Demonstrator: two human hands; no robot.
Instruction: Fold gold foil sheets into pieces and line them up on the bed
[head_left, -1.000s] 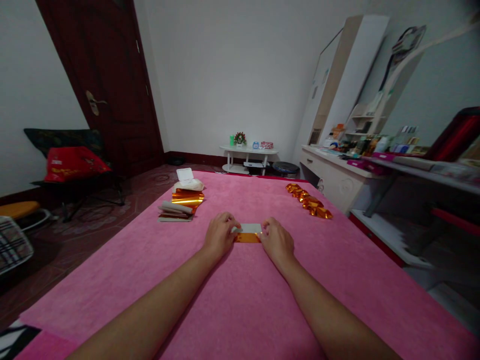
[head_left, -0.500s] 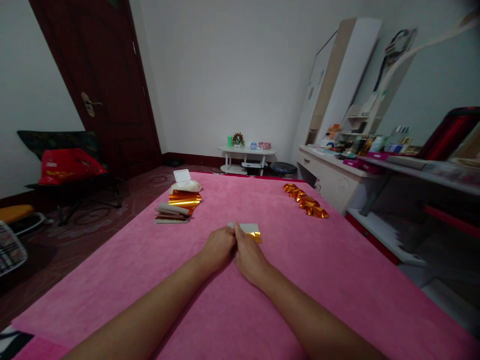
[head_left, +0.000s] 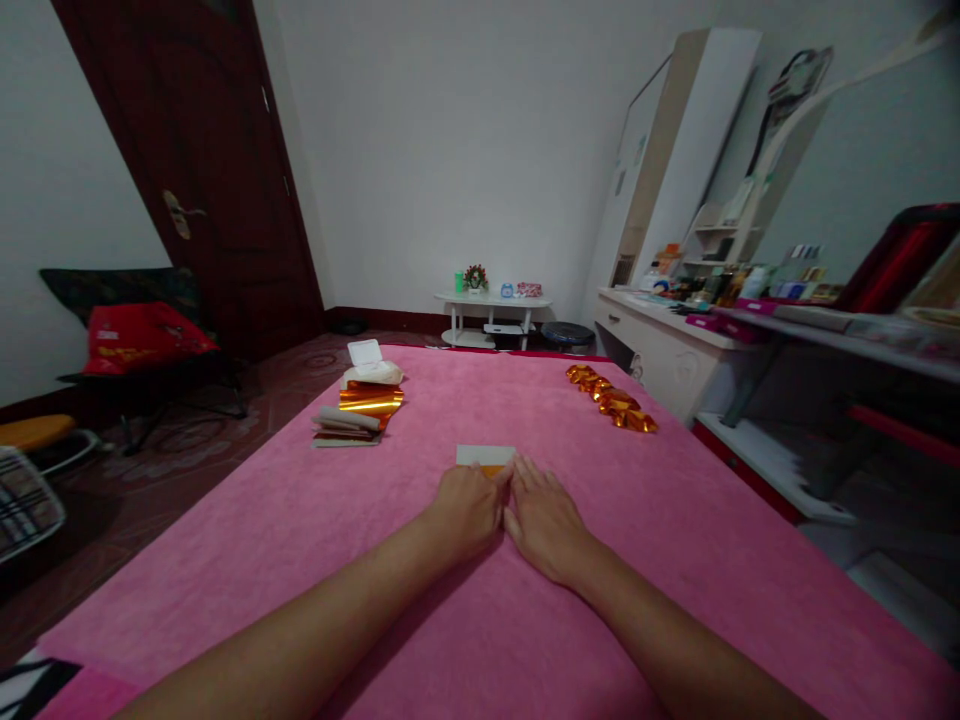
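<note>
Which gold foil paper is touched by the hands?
The single sheet in the middle, at the fingertips of the left hand and right hand. The stack and the folded pieces lie apart, untouched.

A matt pink cloth (head_left: 675,560) is spread over the surface; glossy gold foil (head_left: 611,398) and a matt paper sheet (head_left: 484,455) are seen.
</note>
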